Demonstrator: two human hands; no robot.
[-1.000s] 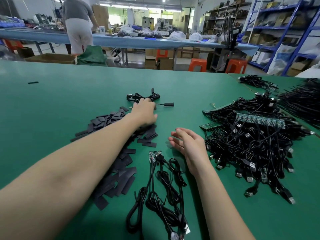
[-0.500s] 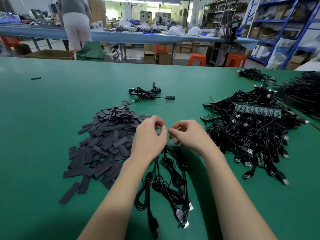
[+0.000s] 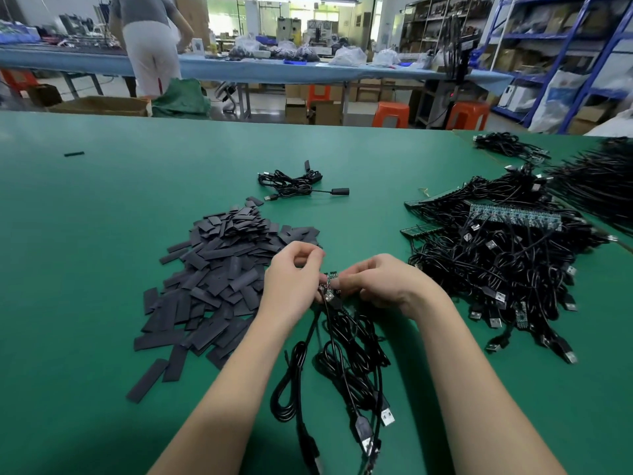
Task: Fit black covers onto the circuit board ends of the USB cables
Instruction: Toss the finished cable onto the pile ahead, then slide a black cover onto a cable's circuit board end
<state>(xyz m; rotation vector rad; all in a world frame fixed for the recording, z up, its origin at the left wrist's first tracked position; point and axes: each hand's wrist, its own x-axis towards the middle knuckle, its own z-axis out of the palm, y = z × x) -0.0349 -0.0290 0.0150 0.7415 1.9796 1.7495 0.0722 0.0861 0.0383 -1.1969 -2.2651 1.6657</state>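
Green mat (image 3: 102, 207), barely any progress: one finished cable bundle (image 3: 291, 185) at twelve o'clock. Both hands at centre, left hand (image 3: 291, 282) and right hand (image 3: 380, 282), pinch bare boards (image 3: 330, 282). Covers (image 3: 219, 269) wait at nine, a cable heap (image 3: 496, 262) at three.

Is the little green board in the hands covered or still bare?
Bare at its top: the circuit board shows green between both hands, with no black cover over that part.

The circuit board ends (image 3: 331, 284) are largely hidden between the curled fingers; any cover held there cannot be made out.
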